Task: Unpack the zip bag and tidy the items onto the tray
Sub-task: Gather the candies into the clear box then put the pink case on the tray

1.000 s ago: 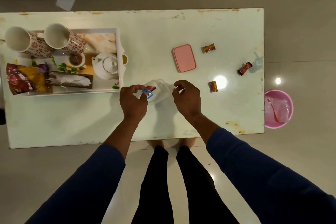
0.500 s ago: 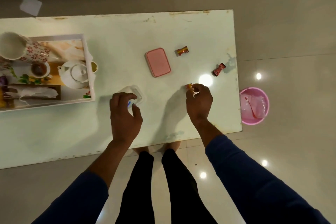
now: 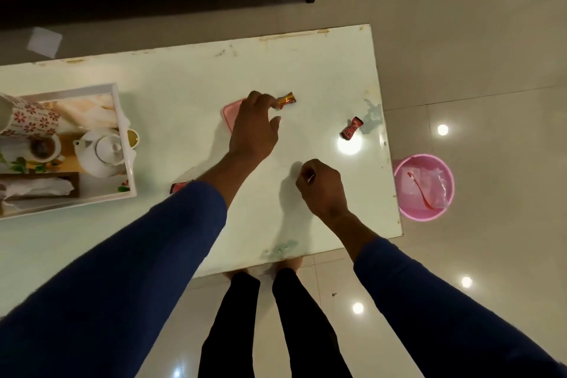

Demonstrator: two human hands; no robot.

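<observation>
My left hand [image 3: 254, 132] reaches over the white table [image 3: 190, 86], and its fingertips touch the left end of a red-and-gold wrapped candy [image 3: 287, 99]; the thumb stays apart from it. The hand covers most of a flat pink box [image 3: 230, 110]. My right hand [image 3: 322, 186] is curled into a fist nearer me, with a bit of candy wrapper [image 3: 310, 177] showing between its fingers. Another red candy [image 3: 351, 129] lies near the table's right edge. The white tray [image 3: 124, 193] stands at the left, holding a teapot [image 3: 102, 150], a flowered mug [image 3: 33, 120], a small cup [image 3: 43, 147] and tissue [image 3: 33, 189].
A small red packet [image 3: 178, 187] peeks out from under my left sleeve, beside the tray. On the floor to the right of the table stands a pink bin [image 3: 402, 175] with clear plastic inside. My legs are at the table's near edge.
My left hand has let go of the small packet and reached far across to the candy by the pink box. My right hand has closed on the nearer candy and drawn back.
</observation>
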